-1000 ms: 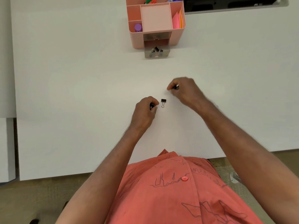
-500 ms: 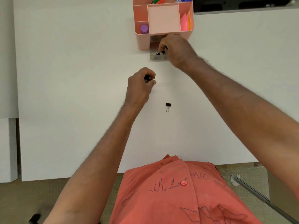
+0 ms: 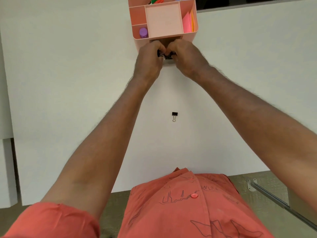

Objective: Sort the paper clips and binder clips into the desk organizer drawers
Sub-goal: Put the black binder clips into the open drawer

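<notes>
Both arms stretched forward, hands meeting knuckle to knuckle.

The left hand (image 3: 148,61) and the right hand (image 3: 186,57) sit close together at the far end of the reach, backs turned up toward the camera and fingers curled down and inward, so the fingertips are hidden. Something small and dark shows in the gap between them; the left hand seems to be pinching it, though the view is too blocked to be sure, and whether the right hand grips anything cannot be told. Both forearms are bare and nearly straight, converging from the shoulders; a rolled coral sleeve covers the left upper arm.
</notes>
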### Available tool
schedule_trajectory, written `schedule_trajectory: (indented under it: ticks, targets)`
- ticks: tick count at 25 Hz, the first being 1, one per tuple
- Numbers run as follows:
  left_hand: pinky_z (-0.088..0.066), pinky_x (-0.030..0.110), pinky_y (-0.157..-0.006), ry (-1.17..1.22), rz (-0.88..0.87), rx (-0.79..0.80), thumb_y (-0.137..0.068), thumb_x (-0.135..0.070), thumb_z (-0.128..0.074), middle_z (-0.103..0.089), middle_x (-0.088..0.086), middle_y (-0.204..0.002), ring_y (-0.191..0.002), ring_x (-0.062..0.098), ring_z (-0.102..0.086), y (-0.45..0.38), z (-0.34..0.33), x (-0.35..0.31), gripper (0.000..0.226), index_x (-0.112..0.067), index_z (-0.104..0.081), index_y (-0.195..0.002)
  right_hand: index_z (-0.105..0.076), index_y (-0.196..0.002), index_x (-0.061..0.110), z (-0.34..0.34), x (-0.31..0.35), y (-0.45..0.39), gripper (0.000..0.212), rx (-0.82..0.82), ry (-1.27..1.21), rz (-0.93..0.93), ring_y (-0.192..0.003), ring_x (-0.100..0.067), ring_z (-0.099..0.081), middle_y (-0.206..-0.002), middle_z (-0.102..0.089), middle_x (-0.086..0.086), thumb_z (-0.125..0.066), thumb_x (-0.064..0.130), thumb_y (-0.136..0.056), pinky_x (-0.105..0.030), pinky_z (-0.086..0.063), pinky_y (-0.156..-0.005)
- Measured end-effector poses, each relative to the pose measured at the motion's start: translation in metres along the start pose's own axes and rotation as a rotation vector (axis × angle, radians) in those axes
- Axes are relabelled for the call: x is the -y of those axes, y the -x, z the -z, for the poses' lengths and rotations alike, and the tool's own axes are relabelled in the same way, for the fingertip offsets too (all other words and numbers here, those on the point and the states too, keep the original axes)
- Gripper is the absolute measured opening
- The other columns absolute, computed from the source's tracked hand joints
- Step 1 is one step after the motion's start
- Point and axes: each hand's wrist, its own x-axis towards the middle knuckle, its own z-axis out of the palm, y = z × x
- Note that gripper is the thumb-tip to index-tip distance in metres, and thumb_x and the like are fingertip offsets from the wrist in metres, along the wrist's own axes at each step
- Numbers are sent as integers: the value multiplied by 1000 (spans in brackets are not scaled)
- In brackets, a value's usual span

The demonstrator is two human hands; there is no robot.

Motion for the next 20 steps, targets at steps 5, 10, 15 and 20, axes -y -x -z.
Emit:
schedule_trajectory:
  ticks: [5,10,15,20]
  targets:
    - [-43,12,-72,-117,-65,51,-87,4,-55,-62,-2,-108,-94,11,-52,-11,-8,6,29,-10,-71,-108,-67,-108,12,-4,-14,11,20,-179,31,147,-98,-21,-62,-114,-65,-9,-50,10,-97,-35,-56,-77]
    - [-53,27,-91,-129,-92,54,-89,0,-58,-70,0,-120,-104,15,-62,-8,-10,5,34,-18,-71,-114,-64,-108,12,-9,-20,13,24,-213,28,133,-93,-24,-62,-110,-63,-10,-49,1,-93,-42,-56,-74]
    - [-54,25,-84,-23,-111,-44,-88,2,-57,-73,-2,-109,-98,13,-65,3,-13,2,30,-16,-72,-107,-64,-108,12,-14,-25,18,26,-236,-3,109,-91,-23,-61,-109,-61,-9,-50,-2,-92,-43,-55,-74]
    - [-51,18,-84,-6,-110,-103,-90,2,-53,-73,0,-110,-101,11,-64,11,-15,8,30,-14,-72,-108,-64,-108,13,-16,-24,40,21,-286,-55,94,-95,-18,-62,-112,-61,-6,-53,0,-94,-38,-56,-79]
